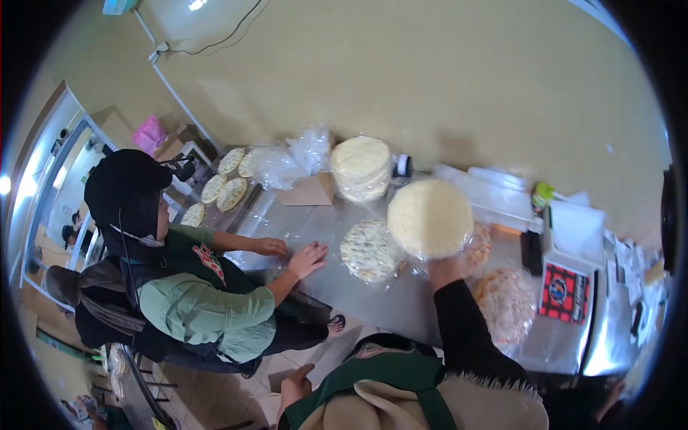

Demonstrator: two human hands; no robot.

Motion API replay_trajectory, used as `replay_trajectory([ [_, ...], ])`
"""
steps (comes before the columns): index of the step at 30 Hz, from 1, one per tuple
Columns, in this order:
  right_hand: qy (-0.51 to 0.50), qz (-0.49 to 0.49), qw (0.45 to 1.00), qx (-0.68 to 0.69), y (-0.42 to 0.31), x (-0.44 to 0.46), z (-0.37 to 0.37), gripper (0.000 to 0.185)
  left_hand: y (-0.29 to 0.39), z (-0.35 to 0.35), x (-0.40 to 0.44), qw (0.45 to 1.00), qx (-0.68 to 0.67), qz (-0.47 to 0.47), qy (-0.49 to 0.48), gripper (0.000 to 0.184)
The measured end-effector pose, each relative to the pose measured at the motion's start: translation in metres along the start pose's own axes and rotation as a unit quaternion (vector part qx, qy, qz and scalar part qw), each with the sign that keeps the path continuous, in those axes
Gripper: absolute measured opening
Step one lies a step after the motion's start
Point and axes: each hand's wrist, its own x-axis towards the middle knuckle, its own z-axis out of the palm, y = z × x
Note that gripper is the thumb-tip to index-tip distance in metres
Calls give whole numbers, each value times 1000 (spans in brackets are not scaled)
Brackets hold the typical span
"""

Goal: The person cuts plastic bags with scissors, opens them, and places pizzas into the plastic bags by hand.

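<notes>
My right hand [446, 272] grips the lower edge of a round, pale pizza base [430, 218] in clear plastic, raised above the steel table. The base hides most of my fingers. Just left of it, a topped pizza [371, 251] in clear wrap lies on the table. Two more wrapped pizzas are close by: one [479, 251] partly behind the base, the other [506, 304] beside my black sleeve. Down by my green apron, away from the table, my left hand [296, 385] has a finger stretched out and holds nothing that I can see.
A stack of pale bases [360, 168] stands against the wall, beside a cardboard box [307, 192] and plastic bags [287, 161]. A co-worker's hands [308, 260] rest over the table [387, 304] at left. Several unwrapped pizzas [231, 193] lie beyond. A red-black box [564, 292] sits right.
</notes>
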Motion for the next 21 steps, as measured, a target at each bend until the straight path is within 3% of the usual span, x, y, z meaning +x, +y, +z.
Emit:
replay_trajectory([
  [2,5,-9,1000,-12,-7,-48,10,50,2,0,-10,998,-53,0,45,40],
  [6,21,-29,999,-32,-29,-139,24,51,-4,-4,-14,994,-72,75,22,47],
  [8,28,-39,998,-40,-48,-166,31,51,13,-7,-9,974,-202,105,7,57],
  [10,31,-40,997,-51,-65,-192,38,51,20,-6,2,966,-134,220,6,64],
  [19,53,33,996,-71,-164,-294,46,52,137,5,33,941,-225,251,-29,63],
  [21,49,45,995,-68,-186,-322,40,52,172,0,38,940,-150,306,14,62],
])
